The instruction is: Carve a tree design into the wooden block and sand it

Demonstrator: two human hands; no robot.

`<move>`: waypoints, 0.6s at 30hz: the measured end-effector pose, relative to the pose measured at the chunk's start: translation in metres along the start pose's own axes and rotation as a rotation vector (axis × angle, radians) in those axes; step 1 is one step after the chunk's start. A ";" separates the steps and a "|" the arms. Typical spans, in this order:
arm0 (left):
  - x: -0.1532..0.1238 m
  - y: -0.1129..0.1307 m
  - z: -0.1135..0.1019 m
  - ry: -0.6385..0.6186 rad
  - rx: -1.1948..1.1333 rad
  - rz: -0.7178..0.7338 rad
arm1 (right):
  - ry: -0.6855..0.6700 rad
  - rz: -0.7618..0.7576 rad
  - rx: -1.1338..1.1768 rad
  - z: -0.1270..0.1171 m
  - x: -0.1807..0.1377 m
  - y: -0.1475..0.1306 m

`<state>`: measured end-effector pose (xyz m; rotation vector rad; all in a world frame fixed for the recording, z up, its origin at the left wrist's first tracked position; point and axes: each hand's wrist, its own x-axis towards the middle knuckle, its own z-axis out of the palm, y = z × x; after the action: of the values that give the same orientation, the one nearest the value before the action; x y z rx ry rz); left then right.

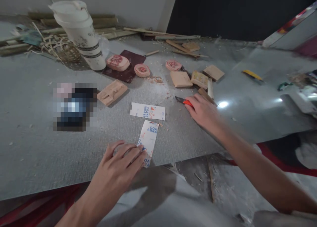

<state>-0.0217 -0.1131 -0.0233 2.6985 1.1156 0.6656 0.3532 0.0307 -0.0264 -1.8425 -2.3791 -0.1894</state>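
Near the front edge of the table, my left hand (125, 159) rests with its fingers slightly curved and apart, the fingertips touching a strip of sandpaper (149, 134) that lies printed side up. A second sandpaper piece (148, 111) lies crosswise just beyond it. My right hand (201, 109) is closed around a red utility knife (188, 102); its dark blade points left, low over the table, and most of the handle is hidden under the fingers. Left of the sandpaper sits a carved wooden block (112, 92).
A tall white cup (80, 35) stands at the back left beside a woven basket (60, 48). Carved pieces with red lines (118, 62) and plain wooden blocks (181, 79) lie across the middle. A yellow cutter (252, 75) is at the right; bamboo strips (177, 37) line the back.
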 end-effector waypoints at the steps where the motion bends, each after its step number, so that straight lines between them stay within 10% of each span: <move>1: 0.002 -0.001 -0.001 -0.024 -0.006 0.015 | 0.016 -0.002 0.001 0.001 0.002 0.001; 7: 0.012 -0.004 -0.001 -0.112 -0.019 0.034 | 0.129 -0.106 0.071 -0.009 0.009 -0.017; 12: 0.016 -0.007 0.001 0.026 -0.052 0.116 | -0.031 -0.564 0.235 -0.015 0.009 -0.077; 18: 0.020 -0.014 -0.013 0.251 -0.448 -0.252 | -0.051 -0.544 0.318 0.003 0.048 -0.082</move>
<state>-0.0241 -0.0895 -0.0093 2.1022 1.1658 1.0805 0.2620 0.0561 -0.0227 -1.0541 -2.6986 0.1809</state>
